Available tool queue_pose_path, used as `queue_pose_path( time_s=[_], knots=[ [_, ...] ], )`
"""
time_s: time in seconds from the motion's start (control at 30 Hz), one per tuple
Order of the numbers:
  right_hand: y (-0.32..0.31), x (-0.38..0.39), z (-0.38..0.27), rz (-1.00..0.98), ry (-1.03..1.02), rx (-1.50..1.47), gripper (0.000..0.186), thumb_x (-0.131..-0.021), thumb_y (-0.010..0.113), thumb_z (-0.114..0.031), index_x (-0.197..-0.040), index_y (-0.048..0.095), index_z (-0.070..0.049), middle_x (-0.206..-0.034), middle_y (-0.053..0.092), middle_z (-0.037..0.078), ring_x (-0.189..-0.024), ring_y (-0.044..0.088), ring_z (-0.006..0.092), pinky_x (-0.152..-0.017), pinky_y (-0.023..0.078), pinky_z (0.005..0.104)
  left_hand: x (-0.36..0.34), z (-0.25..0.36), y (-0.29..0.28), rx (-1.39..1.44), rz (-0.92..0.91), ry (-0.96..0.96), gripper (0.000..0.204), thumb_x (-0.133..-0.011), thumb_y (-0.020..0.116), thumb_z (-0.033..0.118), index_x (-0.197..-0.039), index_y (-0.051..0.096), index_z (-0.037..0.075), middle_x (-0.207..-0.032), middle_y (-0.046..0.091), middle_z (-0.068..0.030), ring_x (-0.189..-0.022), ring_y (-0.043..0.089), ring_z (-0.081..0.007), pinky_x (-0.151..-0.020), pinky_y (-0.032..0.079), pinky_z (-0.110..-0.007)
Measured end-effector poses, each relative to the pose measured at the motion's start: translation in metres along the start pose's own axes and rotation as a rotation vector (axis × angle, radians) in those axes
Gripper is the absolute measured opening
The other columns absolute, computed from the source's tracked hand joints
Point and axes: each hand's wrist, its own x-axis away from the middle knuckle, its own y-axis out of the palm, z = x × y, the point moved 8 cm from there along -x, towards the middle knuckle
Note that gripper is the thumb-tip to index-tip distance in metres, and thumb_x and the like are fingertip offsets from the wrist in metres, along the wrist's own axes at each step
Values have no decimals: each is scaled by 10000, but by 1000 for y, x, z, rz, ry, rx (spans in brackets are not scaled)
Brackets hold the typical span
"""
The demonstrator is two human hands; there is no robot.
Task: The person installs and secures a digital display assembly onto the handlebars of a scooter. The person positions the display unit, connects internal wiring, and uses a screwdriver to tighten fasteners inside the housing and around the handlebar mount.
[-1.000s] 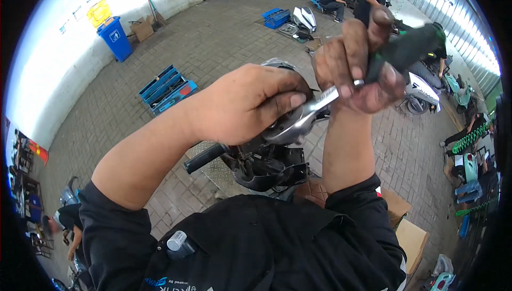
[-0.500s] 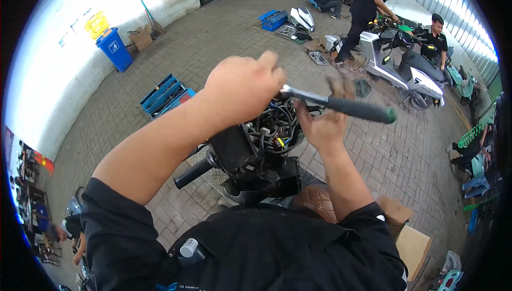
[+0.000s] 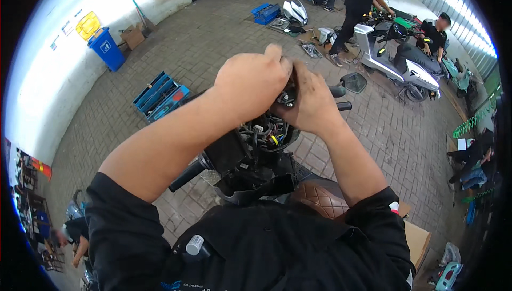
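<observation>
My left hand (image 3: pixel 253 84) is closed in a fist above the front of a stripped scooter, its fingertips meeting those of my right hand. The ratchet wrench it held a moment before is mostly hidden now. A dark rounded end (image 3: pixel 336 91) pokes out beyond my right hand, and I cannot tell whether it is the wrench's handle. My right hand (image 3: pixel 314 101) is cupped with its fingers pressed together, around something hidden. Small metal parts (image 3: pixel 286 98) show between the palms. Below lie the scooter's exposed wires (image 3: pixel 273 135) and its black left handlebar grip (image 3: pixel 186 180).
A blue toolbox (image 3: pixel 160 99) lies open on the paving at left, with a blue bin (image 3: pixel 108 51) beyond. The scooter's mirror (image 3: pixel 354 82) and right grip (image 3: pixel 344 106) stick out at right. People work around a white scooter (image 3: pixel 392 59). A brown seat (image 3: pixel 320 200) is close to me.
The wrench's handle, which pointed right across my right hand, no longer shows there. My right hand has moved up and left, against my left hand, its fingers now together.
</observation>
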Motion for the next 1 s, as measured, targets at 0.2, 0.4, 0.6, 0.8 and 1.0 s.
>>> queue_pose_path(
  time_s=[0.2,0.4,0.6,0.8,1.0],
  knots=[
    [39,7,25,-219,36,-238,587,-764,830,-458,-1153,603,-82,-910,691,179,-883,678,400,-793,537,436,40,-30,-53,354,96,244,794,-728,820,109,-1448,486,143,-1300,601,-138,-1036,672,-342,-899,542,-439],
    [89,34,2,-665,-172,169,487,-829,723,-535,-1114,652,-146,-920,692,78,-941,689,289,-861,477,425,85,-167,-2,676,-197,-375,793,-811,785,122,-1512,414,116,-1346,598,-154,-1133,654,-286,-972,509,-383],
    [111,32,-7,-632,-301,234,455,-775,779,-472,-1112,664,-189,-956,648,30,-981,645,228,-962,419,412,95,-234,178,1055,-229,-457,588,-975,661,206,-1493,414,80,-1397,580,-192,-1221,610,-295,-1054,462,-408],
    [111,32,-17,-592,-261,271,429,-729,806,-450,-1060,670,-213,-974,605,17,-1037,608,227,-1043,399,426,53,-185,274,1598,-47,-327,644,-1056,522,333,-1567,254,47,-1568,373,-239,-1446,383,-329,-1168,340,-416],
    [109,33,-14,-521,-279,330,420,-702,810,-452,-1004,669,-198,-949,607,16,-1040,608,235,-1035,406,413,45,-136,249,1261,-101,-379,938,-908,601,673,-1505,367,-13,-1410,536,-279,-1352,486,-397,-1132,369,-441]
  ],
)
